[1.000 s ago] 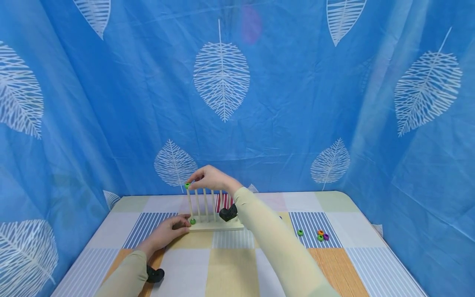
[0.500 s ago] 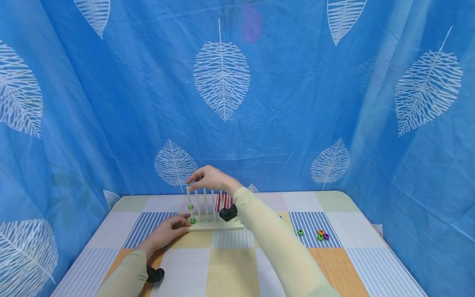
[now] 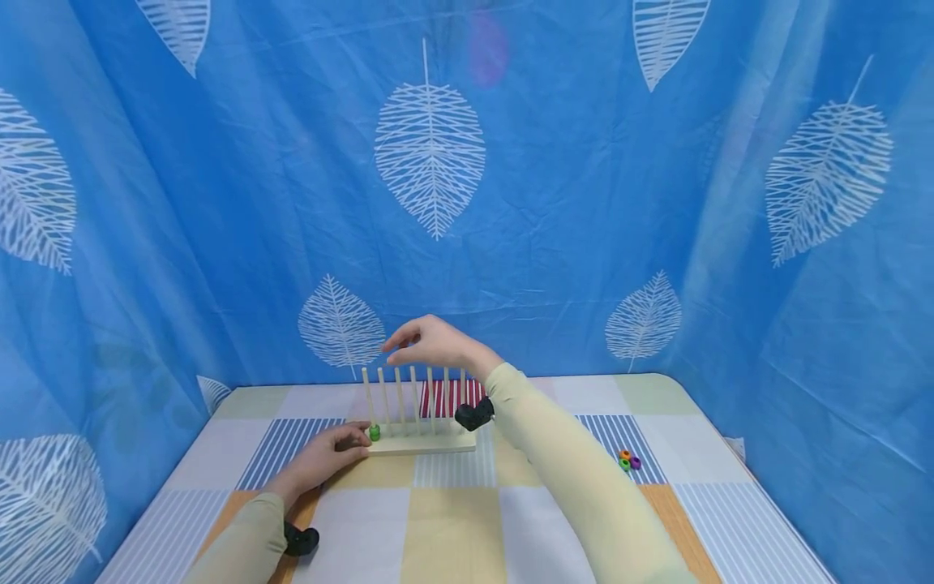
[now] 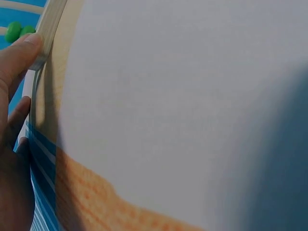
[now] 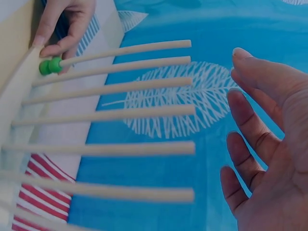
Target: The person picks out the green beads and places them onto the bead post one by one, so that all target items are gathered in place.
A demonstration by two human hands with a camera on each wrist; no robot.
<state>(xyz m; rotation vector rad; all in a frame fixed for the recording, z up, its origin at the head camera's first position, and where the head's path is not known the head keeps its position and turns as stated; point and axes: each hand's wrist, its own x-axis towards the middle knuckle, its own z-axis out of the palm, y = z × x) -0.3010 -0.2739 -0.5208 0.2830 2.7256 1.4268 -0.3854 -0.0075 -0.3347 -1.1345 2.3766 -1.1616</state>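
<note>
A pale wooden peg rack with several upright pegs stands toward the back of the table. Two green beads are stacked at the foot of its leftmost peg. My left hand pinches the left end of the base, its thumb against the edge close by the beads. Above the peg tops is my right hand, holding nothing. In the right wrist view its loosely bent fingers are apart from the peg ends.
Orange, purple and green beads lie together on the patchwork tablecloth at right. A red-striped patch shows behind the rack. A blue leaf-patterned curtain encloses the back and sides.
The upper green bead, released by my right hand, has slid down the leftmost peg onto the other. My right hand has lifted and shifted right. My left hand stays at the base.
</note>
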